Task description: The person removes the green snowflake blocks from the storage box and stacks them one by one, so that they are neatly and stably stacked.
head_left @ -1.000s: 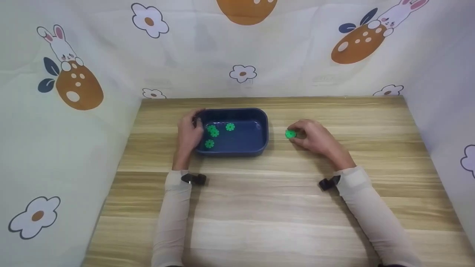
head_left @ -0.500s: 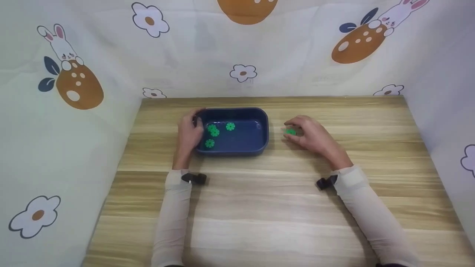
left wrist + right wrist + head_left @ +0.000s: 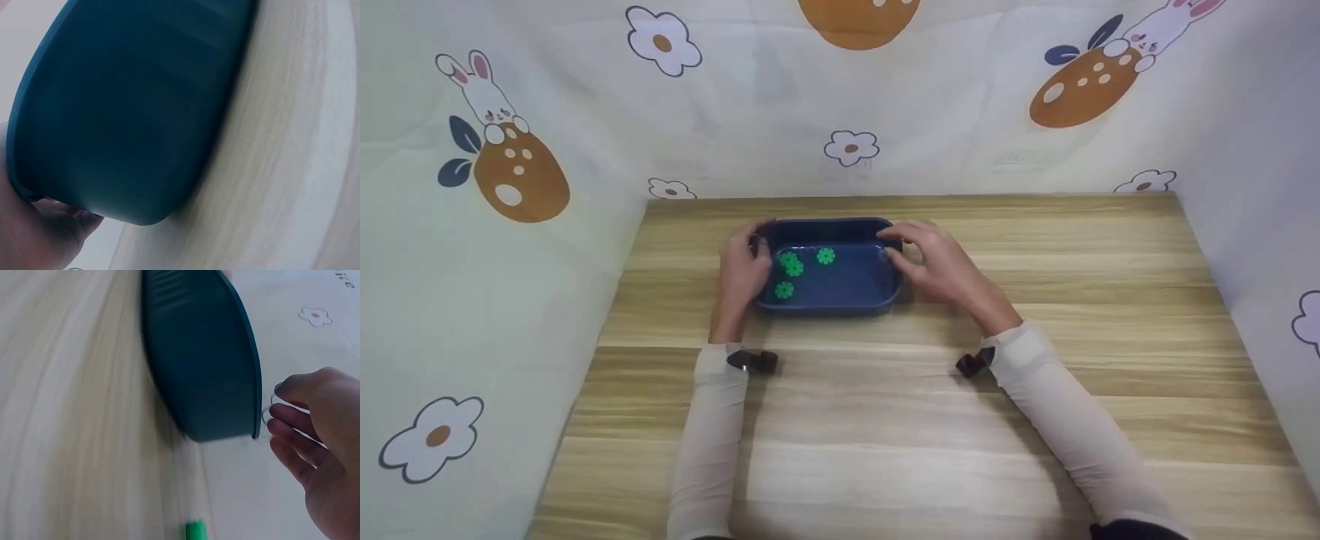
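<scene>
A dark blue rectangular plastic tub (image 3: 847, 309) stands on the table, with several green notched snowflake discs (image 3: 826, 256) lying in its left half. My left hand (image 3: 745, 266) grips the tub's left end, thumb over the rim and on the inside; its fingers show beyond the wall in the left wrist view. At the opposite end, my right hand (image 3: 941, 266) hovers by the rim with thumb and fingers parted. Between those fingers nothing shows in the right wrist view. Low in that view, a green piece (image 3: 196, 530) is partly visible; in the head view it is hidden.
The wood-grain table (image 3: 840, 435) is bounded by pale cloth walls (image 3: 750, 97) printed with rabbits and flowers. Small black wrist cameras sit at both cuffs, the right one (image 3: 975, 363) over the table.
My right hand has let go of the green disc it pinched right of the tub and moved left to the tub's right rim. My left hand and the tub have stayed put.
</scene>
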`<action>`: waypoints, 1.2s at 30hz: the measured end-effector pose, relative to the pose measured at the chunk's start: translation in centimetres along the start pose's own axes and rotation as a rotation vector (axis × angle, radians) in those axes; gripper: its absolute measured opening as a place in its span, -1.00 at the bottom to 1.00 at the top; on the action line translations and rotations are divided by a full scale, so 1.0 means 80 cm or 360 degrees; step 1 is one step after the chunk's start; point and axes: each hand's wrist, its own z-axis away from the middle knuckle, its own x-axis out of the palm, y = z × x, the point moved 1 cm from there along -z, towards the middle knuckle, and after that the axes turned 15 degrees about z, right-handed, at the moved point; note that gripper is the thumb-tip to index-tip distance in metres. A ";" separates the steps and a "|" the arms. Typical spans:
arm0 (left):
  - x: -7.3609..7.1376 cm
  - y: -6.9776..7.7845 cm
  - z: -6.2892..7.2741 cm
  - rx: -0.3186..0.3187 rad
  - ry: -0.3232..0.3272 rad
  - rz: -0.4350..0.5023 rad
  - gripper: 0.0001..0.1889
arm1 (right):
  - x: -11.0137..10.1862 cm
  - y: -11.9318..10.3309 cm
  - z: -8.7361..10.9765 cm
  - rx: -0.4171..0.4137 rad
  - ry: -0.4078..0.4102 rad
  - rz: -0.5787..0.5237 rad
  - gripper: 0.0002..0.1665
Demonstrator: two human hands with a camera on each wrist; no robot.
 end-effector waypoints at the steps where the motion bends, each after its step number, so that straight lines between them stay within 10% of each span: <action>1: 0.000 0.000 0.000 0.0004 -0.0001 0.0003 -0.56 | 0.003 -0.005 -0.005 -0.0010 -0.0016 -0.0001 -0.66; 36: 0.000 -0.002 0.000 0.0027 0.0019 -0.0040 -0.57 | 0.088 -0.063 -0.084 -0.0024 -0.0743 0.0324 -0.37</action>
